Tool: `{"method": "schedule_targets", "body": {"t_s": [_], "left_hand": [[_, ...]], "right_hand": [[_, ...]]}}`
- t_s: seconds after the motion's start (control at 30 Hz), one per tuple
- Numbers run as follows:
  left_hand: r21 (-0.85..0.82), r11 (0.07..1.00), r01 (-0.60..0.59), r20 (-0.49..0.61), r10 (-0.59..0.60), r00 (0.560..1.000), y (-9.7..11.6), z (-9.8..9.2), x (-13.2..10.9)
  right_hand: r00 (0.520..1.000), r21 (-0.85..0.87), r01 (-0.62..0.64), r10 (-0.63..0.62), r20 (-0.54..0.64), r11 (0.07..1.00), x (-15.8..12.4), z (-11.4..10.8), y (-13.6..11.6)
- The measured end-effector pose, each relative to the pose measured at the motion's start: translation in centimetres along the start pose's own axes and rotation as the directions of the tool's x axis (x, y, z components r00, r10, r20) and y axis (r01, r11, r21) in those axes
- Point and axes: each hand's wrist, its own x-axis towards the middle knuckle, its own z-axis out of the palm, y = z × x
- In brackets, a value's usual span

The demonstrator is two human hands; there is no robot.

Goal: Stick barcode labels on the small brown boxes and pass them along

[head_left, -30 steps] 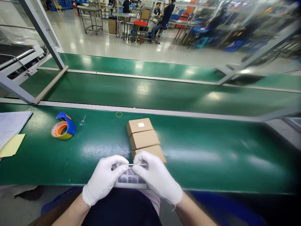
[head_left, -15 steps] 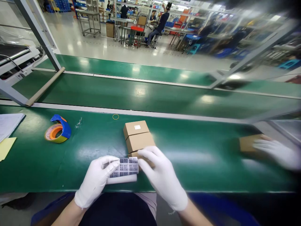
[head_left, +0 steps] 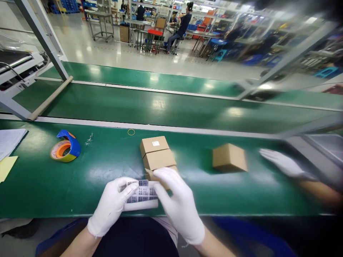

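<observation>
My left hand (head_left: 111,205) pinches a roll of printed white labels (head_left: 142,194) by its left side, above the near edge of the green bench. The top row has a bare patch of backing at its right end. My right hand (head_left: 180,205) is at that end, thumb and index finger curled close to the strip; what sits between the fingertips is too small to make out. Just beyond, partly behind my right hand, several brown cardboard boxes (head_left: 158,159) stand in a row. The farthest bears a small white label (head_left: 155,143).
Another cardboard box (head_left: 229,158) is on the bench to the right; beyond it is a co-worker's gloved hand (head_left: 282,162), blurred. Tape rolls (head_left: 65,148), papers (head_left: 10,141) and a yellow sheet (head_left: 7,168) lie left. A thin yellow ring (head_left: 131,132) lies near the white rail (head_left: 160,127).
The top-right label has gone from the strip, leaving bare backing. The co-worker's box has moved left along the bench, and that person's hand has let go of it.
</observation>
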Motion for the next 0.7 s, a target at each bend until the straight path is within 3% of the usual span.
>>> {"method": "schedule_targets", "body": {"t_s": [0.13,0.23,0.33,0.4,0.47,0.57,0.7], "left_hand": [[-0.005,1.000,-0.001,0.037,0.001,0.999,0.3,0.2,-0.2],[0.010,1.000,0.009,0.061,-0.009,0.998,0.4,0.2,-0.3],[0.043,0.999,-0.008,0.052,0.006,0.999,0.4,0.2,-0.3],[0.049,0.999,-0.020,0.047,0.018,0.999,0.3,0.4,-0.4],[0.007,1.000,-0.007,0.054,0.007,0.999,0.3,0.6,-0.6],[-0.180,0.980,0.082,0.120,-0.060,0.991,0.1,1.0,-0.9],[-0.368,0.908,0.199,0.236,-0.116,0.965,0.2,0.9,-0.9]], "right_hand": [[0.999,0.011,-0.031,0.030,0.029,0.999,0.0,1.0,0.0],[0.993,-0.059,0.114,-0.113,0.026,0.992,-0.3,1.4,0.1],[0.969,-0.076,0.228,-0.234,-0.079,0.971,-0.8,1.6,-0.1],[0.970,-0.048,0.196,-0.201,-0.138,0.979,-1.0,2.0,-0.4],[0.987,-0.003,0.110,-0.110,-0.119,0.994,-1.1,2.5,-0.6],[0.998,0.070,0.021,-0.017,-0.061,0.997,-1.1,3.3,-0.6],[0.998,0.080,0.020,-0.015,-0.056,0.997,-0.8,3.8,0.0]]}}
